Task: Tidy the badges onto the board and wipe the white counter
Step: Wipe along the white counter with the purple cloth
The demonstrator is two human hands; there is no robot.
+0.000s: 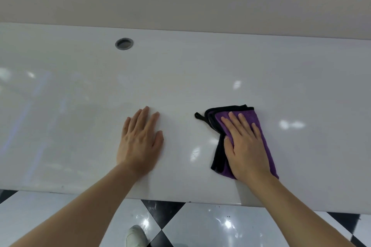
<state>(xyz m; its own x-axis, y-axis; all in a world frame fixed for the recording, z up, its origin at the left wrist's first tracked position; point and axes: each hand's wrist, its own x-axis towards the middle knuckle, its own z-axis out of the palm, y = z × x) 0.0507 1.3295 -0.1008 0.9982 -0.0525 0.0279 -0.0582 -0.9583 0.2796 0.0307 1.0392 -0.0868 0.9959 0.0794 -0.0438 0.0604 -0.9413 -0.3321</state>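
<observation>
**Cloth pressed flat on the counter**

The right hand point(246, 146) lay flat, fingers straight, pressing a folded purple cloth point(255, 124) onto the white counter point(200, 70), right of centre near the front edge. The left hand point(140, 142) rested beside it, released, palm down. A grey grommet point(124, 43), perhaps a cable hole, sat far left.

Bright, even light from overhead. Soft glare patches scattered over the glossy white counter point(200, 70), sharper sparkles on the checkered floor point(220, 224). Barely any shadows. Slightly soft all over, edges bowed by wide-angle distortion, corners mushier.
</observation>
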